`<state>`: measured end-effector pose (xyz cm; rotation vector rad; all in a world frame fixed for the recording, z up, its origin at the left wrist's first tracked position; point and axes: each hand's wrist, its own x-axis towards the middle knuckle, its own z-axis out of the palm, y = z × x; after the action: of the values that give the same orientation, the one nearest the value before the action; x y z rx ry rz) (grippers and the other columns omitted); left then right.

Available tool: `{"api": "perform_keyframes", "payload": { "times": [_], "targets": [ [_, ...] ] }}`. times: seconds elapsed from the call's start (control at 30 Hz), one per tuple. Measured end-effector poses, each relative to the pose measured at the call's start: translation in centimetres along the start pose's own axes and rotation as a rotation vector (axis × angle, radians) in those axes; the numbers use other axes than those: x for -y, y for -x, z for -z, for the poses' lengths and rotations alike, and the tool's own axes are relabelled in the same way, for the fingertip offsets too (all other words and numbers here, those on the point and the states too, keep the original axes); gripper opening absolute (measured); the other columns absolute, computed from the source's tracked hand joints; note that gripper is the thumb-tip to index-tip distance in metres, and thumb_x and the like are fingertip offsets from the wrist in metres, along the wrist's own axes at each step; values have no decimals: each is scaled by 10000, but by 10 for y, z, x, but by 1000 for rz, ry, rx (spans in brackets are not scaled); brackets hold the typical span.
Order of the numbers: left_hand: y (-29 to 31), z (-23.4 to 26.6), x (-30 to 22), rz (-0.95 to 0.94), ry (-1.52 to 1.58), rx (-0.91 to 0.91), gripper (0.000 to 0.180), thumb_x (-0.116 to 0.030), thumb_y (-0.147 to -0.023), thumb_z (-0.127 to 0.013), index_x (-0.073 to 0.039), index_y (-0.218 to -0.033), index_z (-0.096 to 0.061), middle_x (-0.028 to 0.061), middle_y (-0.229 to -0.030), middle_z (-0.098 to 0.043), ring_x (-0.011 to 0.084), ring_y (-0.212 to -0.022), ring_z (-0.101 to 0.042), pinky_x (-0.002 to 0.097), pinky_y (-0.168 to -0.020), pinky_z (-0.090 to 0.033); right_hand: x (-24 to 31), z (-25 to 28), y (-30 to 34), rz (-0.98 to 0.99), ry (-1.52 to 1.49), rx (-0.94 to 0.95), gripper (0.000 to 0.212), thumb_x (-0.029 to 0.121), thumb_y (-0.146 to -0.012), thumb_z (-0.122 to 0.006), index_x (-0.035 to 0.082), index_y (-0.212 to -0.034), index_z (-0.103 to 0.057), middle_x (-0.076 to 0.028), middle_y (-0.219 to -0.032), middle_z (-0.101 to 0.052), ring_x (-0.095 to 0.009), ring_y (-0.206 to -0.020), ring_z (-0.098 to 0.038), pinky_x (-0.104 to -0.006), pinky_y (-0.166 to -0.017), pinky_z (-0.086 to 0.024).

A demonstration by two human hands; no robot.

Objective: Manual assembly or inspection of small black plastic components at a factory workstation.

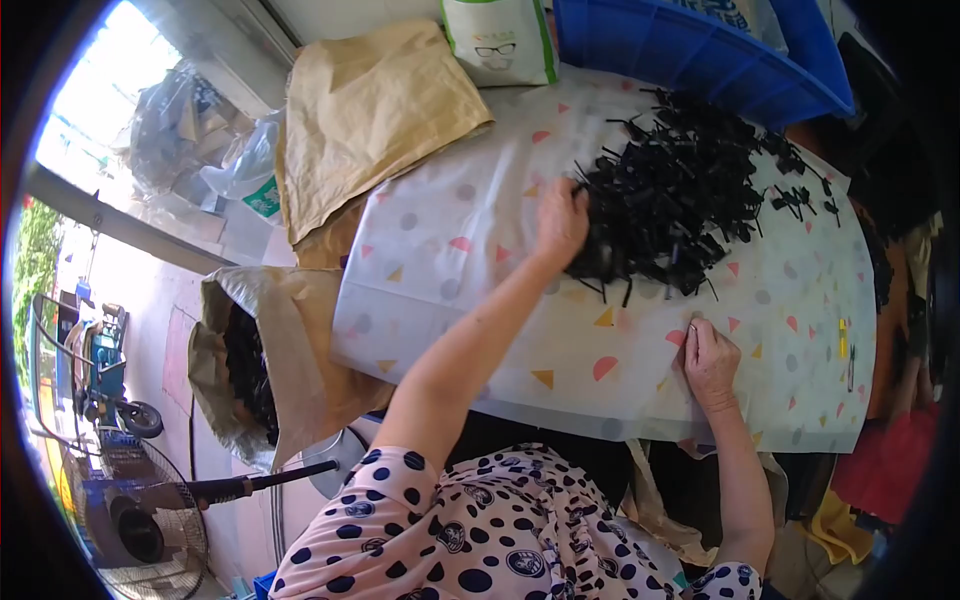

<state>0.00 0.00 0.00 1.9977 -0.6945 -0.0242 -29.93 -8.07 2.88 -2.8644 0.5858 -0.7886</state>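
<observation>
Two bare hands are at work on a bench (pixel 620 400) covered with a white cloth printed with small coloured triangles and half-circles. At about one o'clock from the middle of the picture lies a large heap of small black plastic parts (pixel 680 195), thin rods and clips tangled together, spreading toward two o'clock where a few loose pieces lie apart from the main pile.

The left hand (pixel 560 225) reaches out along a long bare forearm and rests at the nine o'clock edge of the heap, its fingers curled down into the black parts; its grip looks closed on some of them, though the fingertips are hidden among the pieces. The right hand (pixel 708 358) lies on the cloth at about six o'clock from the heap, well apart from it, fingers drawn together and pressed against the cloth; whether its grip pinches anything I cannot tell.

Beyond the heap, at twelve o'clock, a blue plastic crate (pixel 690 55) stands at the bench's far edge, with a white and green bag (pixel 500 40) just beside it at eleven o'clock. Brown paper sacks (pixel 370 110) lie at ten o'clock on the bench corner. Another open brown sack (pixel 265 360) hangs off the bench at nine o'clock, with more black parts inside. A small yellow tool (pixel 843 338) lies near the three o'clock edge. At seven o'clock stands a floor fan (pixel 140 520).
</observation>
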Motion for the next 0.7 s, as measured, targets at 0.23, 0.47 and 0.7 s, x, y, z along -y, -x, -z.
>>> {"api": "perform_keyframes", "payload": {
  "times": [0.23,0.47,0.7],
  "targets": [
    [40,32,-34,-136,-62,-333,227,-120,-765,-669,-62,-971,-594,164,-1096,-513,360,-907,-558,399,-782,-456,1,-1,3,15,17,-61,50,96,-823,-577,74,-859,-550,-111,-702,-608,-286,-583,-592,-371,-511,-466],
    [86,105,-25,117,657,113,240,-176,-908,-571,-37,-1103,-556,23,-616,-549,89,-504,-509,234,-471,-427,7,5,3,-2,-30,-104,47,92,-857,-541,56,-878,-561,-146,-682,-602,-329,-595,-587,-419,-520,-448],
    [160,118,-19,448,892,283,256,-189,-905,-588,-97,-1138,-532,41,-669,-602,119,-537,-585,250,-498,-485,2,-1,11,10,19,-110,43,106,-848,-567,78,-837,-536,-126,-665,-596,-308,-587,-588,-393,-521,-455]
  ]
}}
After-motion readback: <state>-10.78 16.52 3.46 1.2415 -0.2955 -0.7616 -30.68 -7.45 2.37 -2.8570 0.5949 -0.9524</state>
